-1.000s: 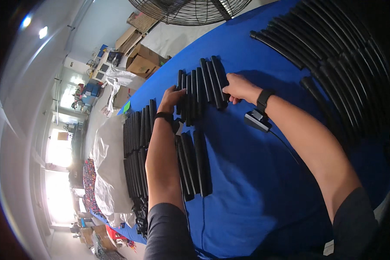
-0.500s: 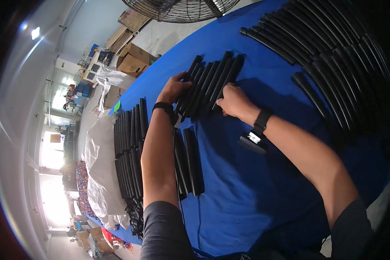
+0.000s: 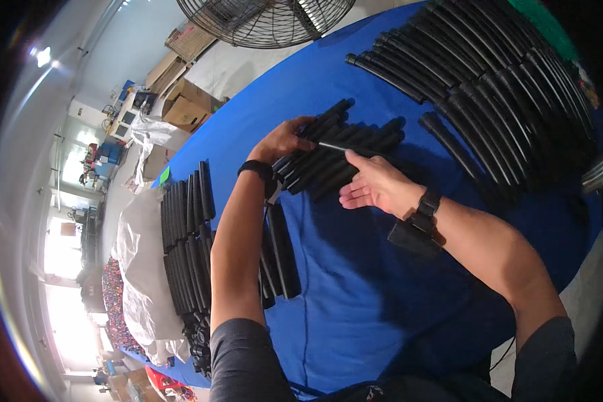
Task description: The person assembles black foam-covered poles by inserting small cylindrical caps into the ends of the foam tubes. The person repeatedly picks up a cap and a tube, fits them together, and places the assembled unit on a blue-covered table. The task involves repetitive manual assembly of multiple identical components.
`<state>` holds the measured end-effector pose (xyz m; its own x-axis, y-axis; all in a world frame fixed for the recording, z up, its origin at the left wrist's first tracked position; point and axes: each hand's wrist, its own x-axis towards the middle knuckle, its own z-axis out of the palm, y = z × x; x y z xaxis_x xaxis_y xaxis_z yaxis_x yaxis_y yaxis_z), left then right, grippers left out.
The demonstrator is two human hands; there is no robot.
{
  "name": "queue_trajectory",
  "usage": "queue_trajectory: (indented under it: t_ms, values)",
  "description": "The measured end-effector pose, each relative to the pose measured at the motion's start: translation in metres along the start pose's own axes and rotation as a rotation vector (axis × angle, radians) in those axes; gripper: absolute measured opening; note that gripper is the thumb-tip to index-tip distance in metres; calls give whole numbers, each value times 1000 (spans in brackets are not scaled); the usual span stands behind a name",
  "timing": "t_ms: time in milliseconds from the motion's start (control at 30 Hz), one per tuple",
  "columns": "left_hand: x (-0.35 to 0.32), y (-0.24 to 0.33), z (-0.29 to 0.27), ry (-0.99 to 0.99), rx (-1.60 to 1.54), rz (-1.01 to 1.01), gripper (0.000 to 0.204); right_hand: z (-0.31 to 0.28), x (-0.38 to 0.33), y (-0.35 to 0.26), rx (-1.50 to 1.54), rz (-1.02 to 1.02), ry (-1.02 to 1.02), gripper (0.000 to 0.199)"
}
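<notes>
A loose bunch of black tubes (image 3: 328, 167) lies on the blue cloth in front of me, fanned out at a slant. My left hand (image 3: 287, 139) is closed over the left ends of the bunch, its fingertips partly hidden among the tubes. From beside its thumb, one black tube with a bright glint (image 3: 333, 146) runs across the top toward my right hand. My right hand (image 3: 380, 185) is at the bunch's right side, palm turned inward and fingers stretched out. Its thumb tip is close to the glinting tube; whether they touch I cannot tell.
Long rows of black tubes (image 3: 476, 100) fill the right of the blue-covered table (image 3: 355, 288). Shorter black tubes (image 3: 187, 248) lie in rows at left beside white plastic sheeting (image 3: 141, 268). Several more (image 3: 283, 254) lie by my left forearm. A wire-caged fan (image 3: 268, 20) stands beyond the table.
The bunch has tilted from steep to a flatter slant and its tubes have spread. My right hand has opened from a closed grip and turned its palm inward. The view has shifted slightly.
</notes>
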<state>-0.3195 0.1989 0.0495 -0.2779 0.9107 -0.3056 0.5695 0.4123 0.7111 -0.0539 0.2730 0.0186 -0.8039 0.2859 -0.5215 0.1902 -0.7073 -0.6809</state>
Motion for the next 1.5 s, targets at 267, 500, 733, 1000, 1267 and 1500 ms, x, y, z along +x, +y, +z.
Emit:
queue_trajectory:
  t_ms: [267,500,733,1000,1267,1500]
  values:
    - [-13,8,18,-16,110,98,78,-18,-100,16,-445,-139,-226,45]
    - [-26,24,34,0,120,66,80,-82,-123,13,-1902,-797,248,28]
    - [-39,41,56,-30,164,112,86,-81,-132,40,-1885,-1069,-59,30]
    - [-71,46,96,-17,143,187,80,-87,-126,31,-1813,-1170,37,85]
    - [-91,34,140,224,206,183,88,-76,-139,53,-1848,-923,40,94]
    - [-123,21,120,141,190,159,89,-14,-127,109,-1785,-933,109,92]
